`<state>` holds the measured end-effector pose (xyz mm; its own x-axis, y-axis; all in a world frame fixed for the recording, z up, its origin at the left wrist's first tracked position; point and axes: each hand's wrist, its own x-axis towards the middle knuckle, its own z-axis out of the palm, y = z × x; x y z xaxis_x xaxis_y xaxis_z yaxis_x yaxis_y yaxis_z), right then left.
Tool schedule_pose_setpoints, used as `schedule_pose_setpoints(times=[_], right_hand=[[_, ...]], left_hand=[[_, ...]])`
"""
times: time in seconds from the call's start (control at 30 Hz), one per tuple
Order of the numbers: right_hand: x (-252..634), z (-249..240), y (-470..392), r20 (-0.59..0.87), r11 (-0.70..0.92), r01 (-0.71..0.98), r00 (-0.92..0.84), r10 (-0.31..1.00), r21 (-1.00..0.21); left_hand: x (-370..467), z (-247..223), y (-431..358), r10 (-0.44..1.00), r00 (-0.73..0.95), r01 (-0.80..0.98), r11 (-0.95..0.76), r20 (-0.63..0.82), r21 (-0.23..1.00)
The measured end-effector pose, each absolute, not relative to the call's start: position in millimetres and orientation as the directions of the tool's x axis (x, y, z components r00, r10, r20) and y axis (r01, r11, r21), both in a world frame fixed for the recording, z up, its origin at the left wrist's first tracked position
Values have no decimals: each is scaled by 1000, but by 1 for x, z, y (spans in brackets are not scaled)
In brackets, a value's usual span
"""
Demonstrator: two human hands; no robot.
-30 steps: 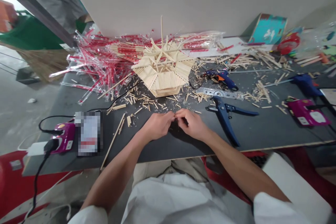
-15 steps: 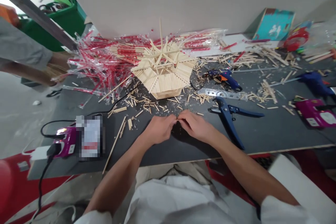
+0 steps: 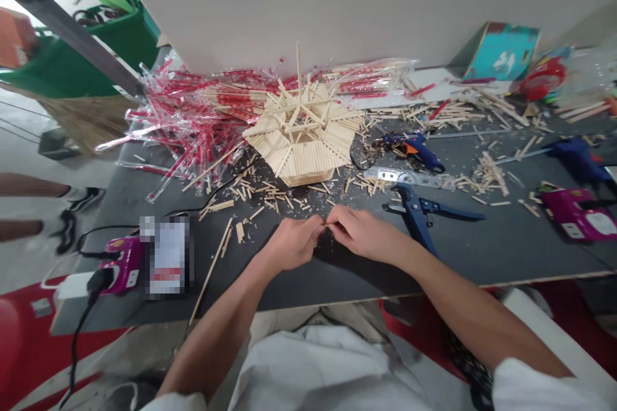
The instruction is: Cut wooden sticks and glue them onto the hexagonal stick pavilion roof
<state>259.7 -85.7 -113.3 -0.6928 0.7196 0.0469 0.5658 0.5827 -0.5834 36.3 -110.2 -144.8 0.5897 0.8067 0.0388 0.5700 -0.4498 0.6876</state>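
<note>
My left hand [image 3: 296, 241] and my right hand [image 3: 359, 231] meet above the dark table, fingertips pinched together. A tiny thin stick, mostly hidden by the fingers, appears to be held between them. Just beyond stands a many-sided model of pale wooden sticks [image 3: 308, 164], with a slatted sloping top and one upright stick. Short cut stick pieces [image 3: 270, 196] lie scattered between it and my hands. To the right of my right hand rests a blue-handled cutter [image 3: 417, 218], partly covered by my forearm.
Red-and-clear plastic wrappers [image 3: 193, 115] pile up at back left. A blue glue gun [image 3: 419, 151] and a metal ruler [image 3: 409, 176] lie right of the model. Purple power sockets [image 3: 123, 263] and a phone [image 3: 168, 257] sit at left. A bystander's legs [image 3: 29, 205] show beyond the table.
Both hands stay pinched together in nearly the same place. At far left the other person has moved, their arm gone from beside the wrappers and their legs now showing. The view has shifted slightly.
</note>
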Motion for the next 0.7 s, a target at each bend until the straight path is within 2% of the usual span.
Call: schedule_pose_setpoints(times=[0.27,0.4,0.5,0.6,0.7], right_hand=[[254,-94,-70,56,542,452,-729,682,-708],[257,-76,-60,63,619,444,-779,624,-648],[279,-63,-43,91,653,521,-740,667,-550],[322,-62,-16,153,535,700,-532,832,-473],[373,-82,14,353,246,898,-111,929,-365]], left_hand=[[35,-139,-111,822,560,532,-454,106,715],[27,-122,-107,801,581,594,-537,142,599],[10,-98,-102,797,576,665,-586,182,463],[-8,-66,-97,829,466,730,-558,310,394],[-20,-28,-90,845,401,780,-518,354,352]])
